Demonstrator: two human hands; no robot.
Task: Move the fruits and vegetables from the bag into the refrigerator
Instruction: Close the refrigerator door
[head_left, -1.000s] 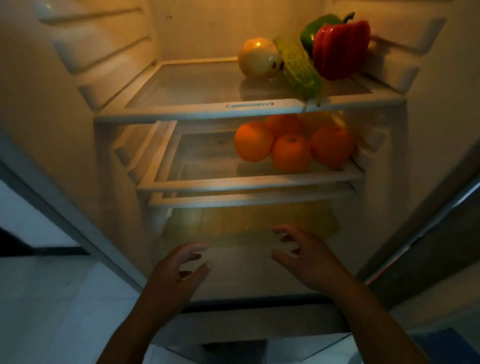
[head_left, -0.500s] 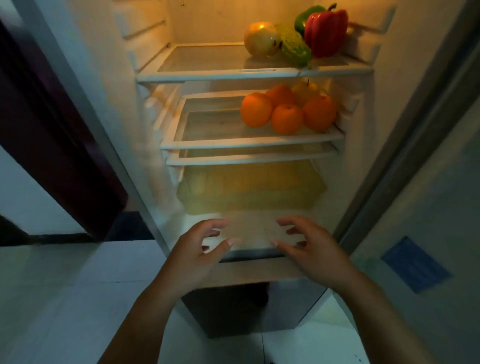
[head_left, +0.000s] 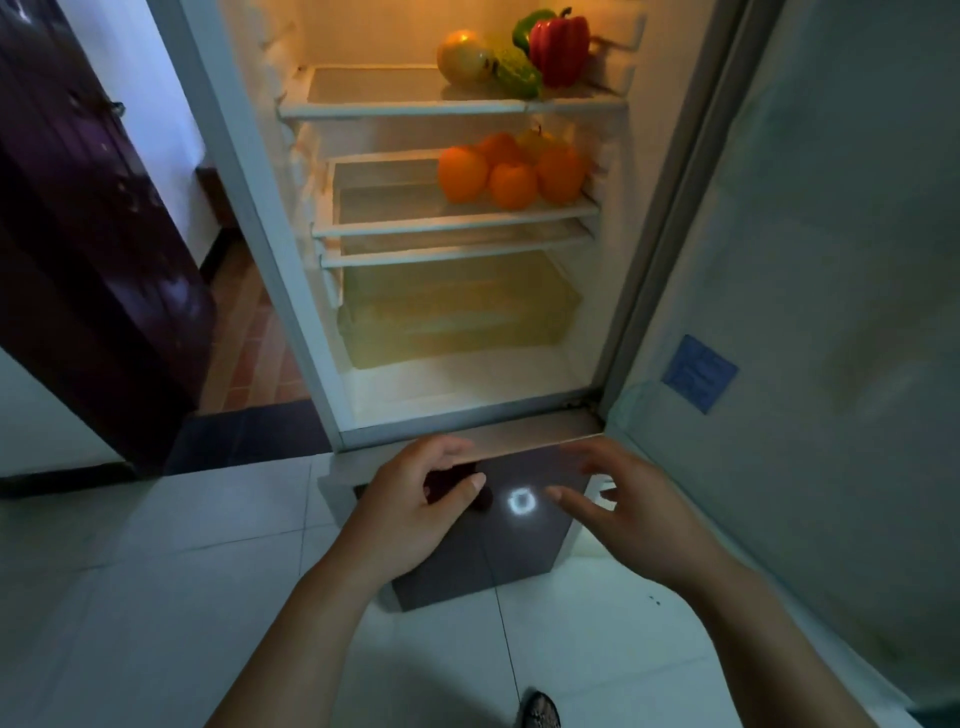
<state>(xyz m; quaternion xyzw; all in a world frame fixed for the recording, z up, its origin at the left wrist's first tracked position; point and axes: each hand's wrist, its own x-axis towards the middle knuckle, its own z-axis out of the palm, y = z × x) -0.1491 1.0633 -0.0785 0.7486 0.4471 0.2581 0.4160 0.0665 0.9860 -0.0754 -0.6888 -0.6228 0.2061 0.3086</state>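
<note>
Hovering low in front of the open fridge (head_left: 332, 312), both hands are empty: the left hand (head_left: 415, 512) is loosely curled with thumb out, the right hand (head_left: 631, 512) spread with fingers apart, neither touching anything. Produce is already inside. On the top shelf (head_left: 395, 106) sit an onion (head_left: 464, 57), a bumpy green gourd (head_left: 514, 78), a red pepper (head_left: 560, 49) and a green pepper (head_left: 525, 27) behind it, all crowded to the right. On the middle shelf (head_left: 441, 218) are 4 oranges (head_left: 511, 174) with a yellowish fruit (head_left: 537, 140) behind, also to the right. The bag is not in view, so I cannot tell whether anything is left in it.

My judgement: a placing step is finished and the task is near its end or between loads. Next comes either fetching more from the bag or swinging the door (head_left: 831, 260) shut.

Room is ample: the left halves of both shelves are bare, and the drawer (head_left: 457, 312) looks empty. The door stands just to the right of the right hand, and the fridge's lower sill lies just beyond the fingertips.
</note>
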